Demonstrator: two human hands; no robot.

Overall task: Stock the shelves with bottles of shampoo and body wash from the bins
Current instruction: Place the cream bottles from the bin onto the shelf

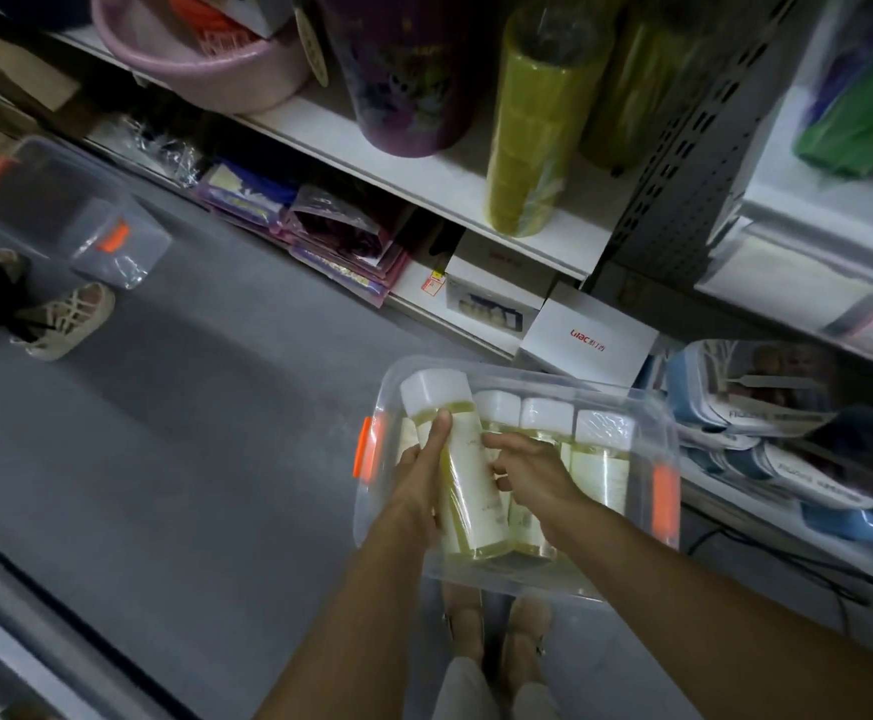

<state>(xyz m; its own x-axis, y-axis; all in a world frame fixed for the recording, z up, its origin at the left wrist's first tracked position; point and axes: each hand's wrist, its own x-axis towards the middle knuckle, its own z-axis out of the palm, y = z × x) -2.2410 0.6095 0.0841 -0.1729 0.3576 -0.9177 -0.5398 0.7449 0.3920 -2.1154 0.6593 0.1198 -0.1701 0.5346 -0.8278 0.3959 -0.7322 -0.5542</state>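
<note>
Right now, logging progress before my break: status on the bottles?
Left hand grips one bottle, lifted above the bin. Right hand against it, grip unclear. More bottles in bin. Nothing blocking.

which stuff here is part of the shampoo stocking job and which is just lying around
Job: raised bottle, gripped by the left hand; right hand beside it; other bottles in the clear bin; second clear bin on the floor.
Lying about: pink basin; purple container; stack of green rolls; white boxes.
</note>
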